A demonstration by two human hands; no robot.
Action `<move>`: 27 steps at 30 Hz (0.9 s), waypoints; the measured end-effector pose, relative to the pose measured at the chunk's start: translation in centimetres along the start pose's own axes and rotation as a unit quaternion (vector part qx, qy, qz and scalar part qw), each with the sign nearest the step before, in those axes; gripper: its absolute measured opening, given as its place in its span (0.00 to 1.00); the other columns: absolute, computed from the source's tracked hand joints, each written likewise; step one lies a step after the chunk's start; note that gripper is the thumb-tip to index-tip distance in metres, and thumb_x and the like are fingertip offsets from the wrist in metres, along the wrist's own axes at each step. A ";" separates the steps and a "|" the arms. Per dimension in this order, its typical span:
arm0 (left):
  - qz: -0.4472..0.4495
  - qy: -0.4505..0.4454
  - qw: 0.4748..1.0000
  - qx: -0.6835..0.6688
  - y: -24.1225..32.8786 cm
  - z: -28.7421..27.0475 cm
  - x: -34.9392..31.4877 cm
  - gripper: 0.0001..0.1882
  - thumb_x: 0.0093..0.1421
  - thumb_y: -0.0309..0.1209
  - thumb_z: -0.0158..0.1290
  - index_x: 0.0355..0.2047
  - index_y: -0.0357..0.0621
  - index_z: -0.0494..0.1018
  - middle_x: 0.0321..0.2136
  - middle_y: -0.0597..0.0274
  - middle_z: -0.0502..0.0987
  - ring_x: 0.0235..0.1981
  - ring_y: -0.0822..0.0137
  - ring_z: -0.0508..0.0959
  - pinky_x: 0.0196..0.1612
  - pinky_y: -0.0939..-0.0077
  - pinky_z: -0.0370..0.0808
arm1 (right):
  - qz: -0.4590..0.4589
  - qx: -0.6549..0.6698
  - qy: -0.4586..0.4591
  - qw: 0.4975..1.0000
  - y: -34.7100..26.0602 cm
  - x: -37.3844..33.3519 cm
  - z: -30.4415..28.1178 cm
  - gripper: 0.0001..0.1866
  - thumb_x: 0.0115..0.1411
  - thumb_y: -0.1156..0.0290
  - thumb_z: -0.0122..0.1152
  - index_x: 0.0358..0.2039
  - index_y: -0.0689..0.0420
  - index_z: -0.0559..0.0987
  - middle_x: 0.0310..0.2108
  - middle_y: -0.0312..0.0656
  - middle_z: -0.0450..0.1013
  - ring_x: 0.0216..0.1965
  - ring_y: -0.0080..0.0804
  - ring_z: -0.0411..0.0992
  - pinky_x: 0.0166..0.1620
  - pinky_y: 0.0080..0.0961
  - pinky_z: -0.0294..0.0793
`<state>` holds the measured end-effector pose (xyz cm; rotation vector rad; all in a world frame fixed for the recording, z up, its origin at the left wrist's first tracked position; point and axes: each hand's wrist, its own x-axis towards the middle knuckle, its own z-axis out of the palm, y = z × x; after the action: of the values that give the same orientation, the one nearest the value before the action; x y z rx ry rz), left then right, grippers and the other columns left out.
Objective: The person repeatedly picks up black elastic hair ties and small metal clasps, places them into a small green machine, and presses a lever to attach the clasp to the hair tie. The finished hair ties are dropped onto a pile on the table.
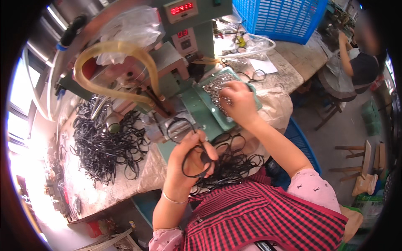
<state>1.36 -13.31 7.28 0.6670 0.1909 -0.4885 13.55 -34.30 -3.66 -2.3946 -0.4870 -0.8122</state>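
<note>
My left hand [189,155] is closed around a black eyeglass frame [183,168], whose far rim reaches up in front of the machine's metal head. The fingers hide the frame's middle. Over a light green tray [226,124], my right hand [239,102] has its fingers bent together among small shiny metal pieces [212,88]. Whether a piece is between those fingertips is too small to see. Just above my left hand is the lower end of the green bench machine [181,100], where a brown tip [165,108] points down at the work spot.
A tangled heap of black frames [102,144] covers the bench at left; more frames [236,163] lie against my apron. A thick yellowish hose [117,45] loops in front of the machine. Behind stands a blue basket [281,19]. Another person [363,69] sits at far right, near a wooden stool [356,161].
</note>
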 end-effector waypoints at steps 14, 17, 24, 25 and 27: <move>0.272 0.267 0.847 0.370 1.8 -9.2 -8.4 0.03 0.65 0.22 0.55 0.39 0.37 0.74 0.34 0.61 0.80 0.37 0.70 0.79 0.44 0.76 0.77 | 0.354 0.461 0.093 0.808 0.3 -2.2 -0.8 0.07 0.63 0.77 0.60 0.40 0.59 0.83 0.34 0.33 0.78 0.36 0.21 0.74 0.43 0.19 0.74; 0.418 0.396 0.661 0.481 7.3 -9.6 -7.3 0.01 0.64 0.21 0.57 0.35 0.36 0.76 0.33 0.65 0.79 0.34 0.75 0.75 0.39 0.80 0.72 | 0.320 0.487 0.065 0.810 -0.6 0.2 1.9 0.08 0.63 0.77 0.61 0.42 0.60 0.83 0.36 0.34 0.79 0.38 0.21 0.75 0.45 0.18 0.73; 0.114 0.481 0.386 0.779 12.3 -16.4 1.4 0.21 0.58 0.48 0.59 0.32 0.40 0.80 0.32 0.48 0.83 0.36 0.44 0.82 0.38 0.55 0.78 | 0.270 0.391 -0.006 0.880 -3.9 1.2 0.6 0.08 0.60 0.77 0.65 0.40 0.61 0.85 0.33 0.33 0.80 0.33 0.18 0.73 0.40 0.16 0.72; 0.110 0.482 0.399 0.772 12.2 -19.4 2.3 0.20 0.58 0.47 0.58 0.32 0.39 0.80 0.32 0.47 0.82 0.36 0.44 0.82 0.39 0.54 0.78 | 0.258 0.336 -0.007 0.906 -4.0 0.8 -0.3 0.07 0.59 0.77 0.65 0.39 0.60 0.85 0.32 0.36 0.80 0.34 0.20 0.74 0.41 0.17 0.72; 0.119 0.494 0.422 0.751 11.8 -20.1 2.7 0.19 0.58 0.46 0.57 0.31 0.40 0.80 0.31 0.47 0.82 0.36 0.43 0.82 0.39 0.53 0.78 | 0.204 0.238 0.028 0.949 -3.2 -1.1 -2.1 0.06 0.59 0.78 0.65 0.38 0.60 0.85 0.33 0.36 0.80 0.35 0.22 0.75 0.42 0.18 0.72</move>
<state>9.20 6.42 -2.68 2.7673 0.7943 0.2869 10.27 -33.28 -1.75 -1.9207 -0.1294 -0.5045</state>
